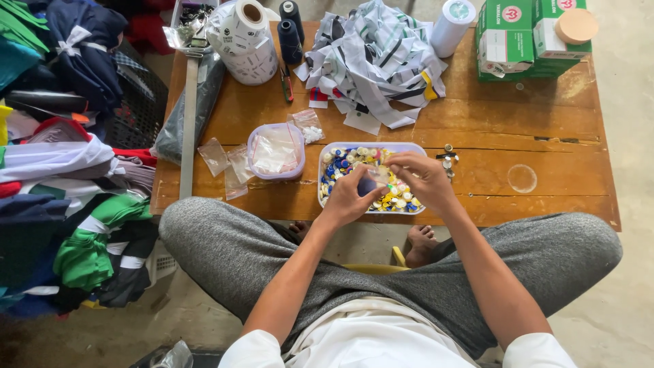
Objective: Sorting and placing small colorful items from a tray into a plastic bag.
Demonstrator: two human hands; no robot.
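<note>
1. Tray of buttons [340, 153]: a clear, shallow, rectangular plastic tray filled with small mixed pieces in yellow, blue, white and red. It sits at the near edge of the wooden table [477, 129], its long axis running left to right across the seated person's front. Both hands work directly over it.
2. Small clear bag [377, 178]: a tiny transparent pouch held between the two hands, just above the tray's middle. What is inside it, I cannot tell.
3. Left hand [349, 196]: reaches in from the near left, fingers closed narrowly, pinching the bag's lower edge. It lies over the tray's near half.
4. Right hand [424, 178]: comes in from the right, fingers curled and pinched on the bag's upper edge, over the tray's right half. Neither hand is clearly nearer; both meet at the bag.
5. Lidded tub [276, 150]: a lilac-rimmed clear container just left of the tray, with empty clear bags [225, 163] lying loose beside it.
6. Fabric strips [375, 61]: a heap of white, grey and green striped pieces at the table's far side.
7. Thread cones [291, 31]: two dark spools beside a large roll of labels [246, 37].
8. Green cartons [524, 37]: stacked at the far right corner.
9. Folded garments [61, 177]: piled on the floor to the left.
</note>
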